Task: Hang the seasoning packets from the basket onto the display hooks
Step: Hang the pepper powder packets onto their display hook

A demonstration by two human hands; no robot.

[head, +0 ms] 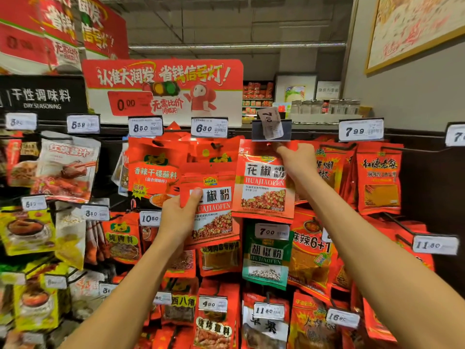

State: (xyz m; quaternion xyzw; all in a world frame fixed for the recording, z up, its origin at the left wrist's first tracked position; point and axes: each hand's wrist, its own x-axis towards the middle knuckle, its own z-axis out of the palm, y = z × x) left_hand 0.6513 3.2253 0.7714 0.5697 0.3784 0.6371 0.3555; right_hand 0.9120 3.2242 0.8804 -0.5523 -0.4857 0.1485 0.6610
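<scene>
Black header [41, 96]: "DRY SEASONING". Red sign [163, 89]: "0.00". Price tags: "8.50" [145, 127], "6.30" [209, 127], "7.99" [360, 131], "10.50" [150, 218]. Red packets [264, 182]: "HUAJIAOFEN". Green packet [265, 258]: "HUJIAOFEN", tag "7.00".

I'm looking at a grey wall [412, 96] on the right with a framed poster [412, 28], a dark exposed ceiling [226, 21] overhead, and a black "Dry Seasoning" sign [41, 96] up left.

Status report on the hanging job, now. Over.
Left hand grips spare huajiao packets. Right hand pinches top of another huajiao packet at its hook. Price tag holder hangs just above; flipped-up tag.
</scene>
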